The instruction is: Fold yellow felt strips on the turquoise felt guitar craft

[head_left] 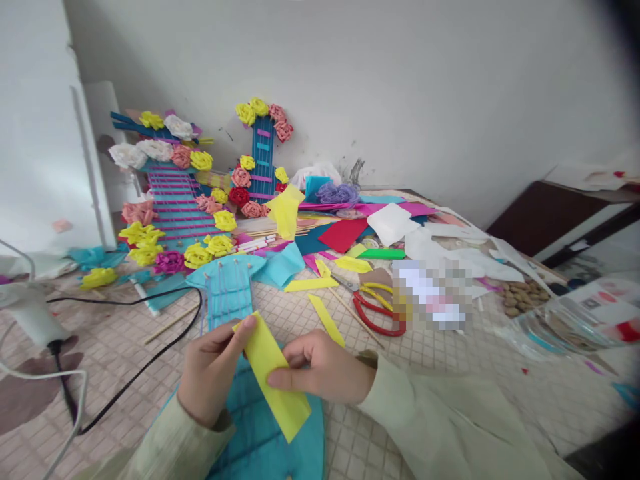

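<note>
A yellow paper strip (273, 377) lies slanted between my two hands, just above a teal cardboard piece (260, 440) laced with threads. My left hand (213, 370) pinches the strip's upper end with thumb and fingers. My right hand (320, 367) grips the strip's middle from the right side, fingers closed on it. Both arms wear pale green sleeves.
Red-and-yellow scissors (375, 307) lie right of my hands among yellow paper scraps (326, 319). Teal stands covered in paper flowers (170, 193) rise at the back. A white glue gun (30, 310) with a black cord (150, 353) sits left. A glass bowl (560, 327) stands right.
</note>
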{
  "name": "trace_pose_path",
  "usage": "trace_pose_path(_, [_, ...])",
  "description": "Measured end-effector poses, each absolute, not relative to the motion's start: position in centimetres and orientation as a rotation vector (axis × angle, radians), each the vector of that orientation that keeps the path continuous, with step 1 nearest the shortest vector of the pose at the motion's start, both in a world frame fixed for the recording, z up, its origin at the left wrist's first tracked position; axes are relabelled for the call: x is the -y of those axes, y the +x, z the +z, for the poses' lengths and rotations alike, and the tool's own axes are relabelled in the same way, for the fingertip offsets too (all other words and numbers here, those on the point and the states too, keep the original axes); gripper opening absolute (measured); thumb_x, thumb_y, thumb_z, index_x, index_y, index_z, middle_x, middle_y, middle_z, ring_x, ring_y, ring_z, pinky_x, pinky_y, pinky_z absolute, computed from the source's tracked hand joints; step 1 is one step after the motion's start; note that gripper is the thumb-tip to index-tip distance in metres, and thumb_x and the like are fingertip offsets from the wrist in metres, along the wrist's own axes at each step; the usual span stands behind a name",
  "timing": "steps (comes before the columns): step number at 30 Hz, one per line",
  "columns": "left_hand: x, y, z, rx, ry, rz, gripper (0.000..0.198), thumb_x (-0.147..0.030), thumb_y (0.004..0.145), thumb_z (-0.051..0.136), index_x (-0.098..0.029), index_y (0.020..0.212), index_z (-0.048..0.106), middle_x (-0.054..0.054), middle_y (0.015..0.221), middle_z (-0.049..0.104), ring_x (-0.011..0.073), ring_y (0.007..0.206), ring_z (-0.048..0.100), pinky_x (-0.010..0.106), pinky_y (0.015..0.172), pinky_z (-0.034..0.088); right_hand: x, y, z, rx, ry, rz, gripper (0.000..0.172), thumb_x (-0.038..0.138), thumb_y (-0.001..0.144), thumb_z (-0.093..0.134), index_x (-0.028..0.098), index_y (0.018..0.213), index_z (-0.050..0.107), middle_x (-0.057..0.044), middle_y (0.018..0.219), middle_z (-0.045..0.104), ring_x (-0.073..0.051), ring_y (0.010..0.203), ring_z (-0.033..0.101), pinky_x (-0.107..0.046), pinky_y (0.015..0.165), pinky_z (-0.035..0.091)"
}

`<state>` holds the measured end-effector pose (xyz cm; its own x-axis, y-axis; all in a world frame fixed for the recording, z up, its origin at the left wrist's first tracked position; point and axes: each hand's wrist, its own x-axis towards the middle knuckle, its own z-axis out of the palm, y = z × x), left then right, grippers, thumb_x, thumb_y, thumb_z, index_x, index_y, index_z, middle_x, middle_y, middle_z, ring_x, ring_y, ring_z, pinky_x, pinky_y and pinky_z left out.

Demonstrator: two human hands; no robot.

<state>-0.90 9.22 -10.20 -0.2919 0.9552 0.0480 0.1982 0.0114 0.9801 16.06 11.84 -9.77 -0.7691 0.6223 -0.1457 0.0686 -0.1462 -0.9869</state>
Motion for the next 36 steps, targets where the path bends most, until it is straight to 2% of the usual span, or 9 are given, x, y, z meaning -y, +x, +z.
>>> trace_pose_path(4, [-9.4, -1.2, -9.9, -1.631, 1.275, 1.335, 0.036, -0.038, 0.071, 0.056, -0.016, 0.044, 0.045, -0.003, 0.047, 0.043, 0.0094, 0.048, 0.038, 0.020, 0.044, 0.033, -11.7, 16.0, -9.6, 1.707, -0.772, 2.012, 0.024, 0.033, 0.071, 0.060, 0.011, 0.081, 0.064, -0.003, 0.070, 0.060, -0.009, 0.058, 0.051, -0.020, 0.052, 0.040])
trace_pose_path(9, [-9.3, -0.8, -9.3, -1.501, 1.221, 1.342, 0.024, -0.038, 0.071, 0.057, -0.018, 0.059, 0.056, -0.002, 0.056, 0.051, 0.0125, 0.056, 0.045, 0.020, 0.049, 0.037, -11.6, 16.0, -9.4, 1.757, -0.813, 1.931, 0.020, 0.031, 0.071, 0.059, 0.011, 0.074, 0.063, -0.001, 0.064, 0.057, -0.008, 0.054, 0.048, -0.019, 0.048, 0.037])
trace_pose_path(14, [-9.1, -0.2, -8.7, -1.473, 1.397, 1.264, 0.028, -0.036, 0.071, 0.057, -0.017, 0.050, 0.053, -0.002, 0.050, 0.044, 0.0113, 0.051, 0.041, 0.020, 0.046, 0.035, -11.6, 16.3, -8.8, 1.925, -0.772, 1.737, 0.018, 0.031, 0.070, 0.060, 0.013, 0.070, 0.060, 0.001, 0.063, 0.054, -0.010, 0.059, 0.047, -0.020, 0.053, 0.038])
trace_pose_path(17, [-8.9, 0.1, -8.5, -1.447, 1.440, 1.187, 0.027, -0.036, 0.070, 0.057, -0.017, 0.051, 0.057, -0.002, 0.050, 0.047, 0.0112, 0.050, 0.042, 0.020, 0.045, 0.036, -11.7, 16.2, -8.8, 1.888, -0.756, 1.577, 0.014, 0.025, 0.073, 0.055, 0.013, 0.067, 0.058, 0.001, 0.061, 0.051, -0.009, 0.059, 0.046, -0.020, 0.055, 0.038])
trace_pose_path(21, [-8.6, 0.6, -8.3, -1.331, 1.310, 1.225, 0.020, -0.038, 0.071, 0.056, -0.019, 0.075, 0.064, 0.001, 0.069, 0.062, 0.0165, 0.068, 0.055, 0.022, 0.060, 0.046, -11.7, 15.8, -9.2, 1.743, -0.812, 1.518, 0.015, 0.024, 0.075, 0.053, 0.013, 0.068, 0.059, 0.001, 0.061, 0.053, -0.009, 0.058, 0.046, -0.020, 0.054, 0.038])
trace_pose_path(23, [-8.6, 0.8, -8.4, -1.288, 1.260, 1.241, 0.021, -0.035, 0.071, 0.057, -0.020, 0.084, 0.064, 0.001, 0.079, 0.065, 0.0172, 0.076, 0.057, 0.023, 0.068, 0.047, -11.7, 15.7, -9.3, 1.691, -0.869, 1.472, 0.016, 0.024, 0.075, 0.052, 0.013, 0.067, 0.059, 0.000, 0.061, 0.054, -0.009, 0.057, 0.046, -0.020, 0.054, 0.038])
trace_pose_path(30, [-8.7, 0.8, -8.8, -1.301, 1.129, 1.332, 0.012, -0.029, 0.066, 0.065, -0.021, 0.075, 0.065, -0.002, 0.070, 0.065, 0.0127, 0.068, 0.058, 0.017, 0.061, 0.048, -11.5, 15.7, -8.9, 1.717, -0.863, 1.426, 0.014, 0.025, 0.073, 0.054, 0.014, 0.066, 0.059, 0.001, 0.059, 0.053, -0.009, 0.057, 0.047, -0.019, 0.052, 0.039])
trace_pose_path(36, [-8.7, 0.8, -8.9, -1.312, 1.188, 1.249, 0.014, -0.030, 0.067, 0.064, -0.018, 0.071, 0.062, 0.001, 0.068, 0.064, 0.0156, 0.068, 0.060, 0.021, 0.062, 0.050, -11.7, 15.9, -8.8, 1.474, -0.842, 1.548, 0.016, 0.030, 0.073, 0.056, 0.014, 0.073, 0.056, -0.001, 0.063, 0.053, -0.011, 0.054, 0.052, -0.021, 0.049, 0.043])
